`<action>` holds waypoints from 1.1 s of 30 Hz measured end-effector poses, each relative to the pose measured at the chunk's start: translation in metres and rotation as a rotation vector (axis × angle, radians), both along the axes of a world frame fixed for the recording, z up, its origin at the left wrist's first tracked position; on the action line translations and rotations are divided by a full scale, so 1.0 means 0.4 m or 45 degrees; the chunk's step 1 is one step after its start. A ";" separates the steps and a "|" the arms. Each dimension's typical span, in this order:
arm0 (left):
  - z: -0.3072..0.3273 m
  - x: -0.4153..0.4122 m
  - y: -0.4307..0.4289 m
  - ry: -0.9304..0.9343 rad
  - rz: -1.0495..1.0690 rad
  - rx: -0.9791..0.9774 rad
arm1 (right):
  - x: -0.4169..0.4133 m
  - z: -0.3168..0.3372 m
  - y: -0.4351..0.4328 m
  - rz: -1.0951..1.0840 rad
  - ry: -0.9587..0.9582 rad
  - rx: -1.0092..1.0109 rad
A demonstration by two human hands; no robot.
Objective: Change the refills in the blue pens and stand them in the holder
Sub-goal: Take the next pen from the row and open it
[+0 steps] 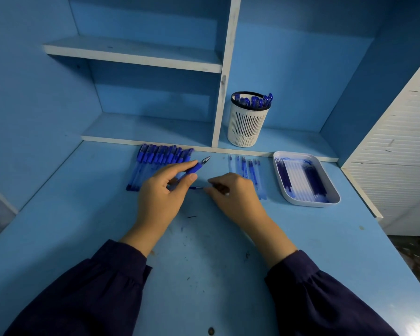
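Closest to my view, 2 dark sleeves (pixel 95 287) lead up to both hands over the blue desk (pixel 204 263). Left hand (pixel 160 197) is curled round a blue pen (pixel 197 167), thumb and fingers on its rubber grip, metal tip pointing up and away. Right hand (pixel 233 195) pinches a thin refill (pixel 197 187) just beside the left hand; I cannot tell whether it is going in or coming out.

More blue pens (pixel 160 158) lie in a row behind the left hand. Loose refills (pixel 250 170) lie beyond the right hand, with a white tray (pixel 308 202) of refills further right. The slotted holder (pixel 247 127), already holding pens, stands on the shelf behind.

I judge the refill light, slim and bendy, so I'd pinch it near the end. The pen is light, stiff and best held at the grip.
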State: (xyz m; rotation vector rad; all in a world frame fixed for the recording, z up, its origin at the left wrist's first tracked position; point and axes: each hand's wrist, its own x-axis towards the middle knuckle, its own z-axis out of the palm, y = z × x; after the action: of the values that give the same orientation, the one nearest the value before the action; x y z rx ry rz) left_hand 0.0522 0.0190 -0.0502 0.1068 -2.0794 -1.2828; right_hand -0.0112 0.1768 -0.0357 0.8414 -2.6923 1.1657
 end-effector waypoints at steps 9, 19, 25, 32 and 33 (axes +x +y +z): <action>-0.016 -0.003 -0.004 0.103 -0.012 -0.321 | 0.007 0.048 0.006 0.058 -0.453 -0.664; -0.018 0.001 -0.006 0.135 -0.092 -0.357 | 0.008 0.051 0.015 0.139 -0.357 -0.632; -0.016 0.004 -0.006 0.117 -0.109 -0.370 | 0.004 0.058 0.027 0.174 -0.395 -0.658; -0.015 0.008 -0.006 0.106 -0.098 -0.375 | 0.005 0.054 0.032 0.177 -0.406 -0.568; -0.015 0.007 -0.006 0.103 -0.100 -0.376 | 0.005 0.055 0.033 0.190 -0.448 -0.618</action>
State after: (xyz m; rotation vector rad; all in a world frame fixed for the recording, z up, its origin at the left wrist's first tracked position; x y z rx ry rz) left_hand 0.0552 0.0167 -0.0563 -0.1569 -2.1950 -0.9926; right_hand -0.0091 0.1901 -0.0138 0.8247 -2.4247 2.0585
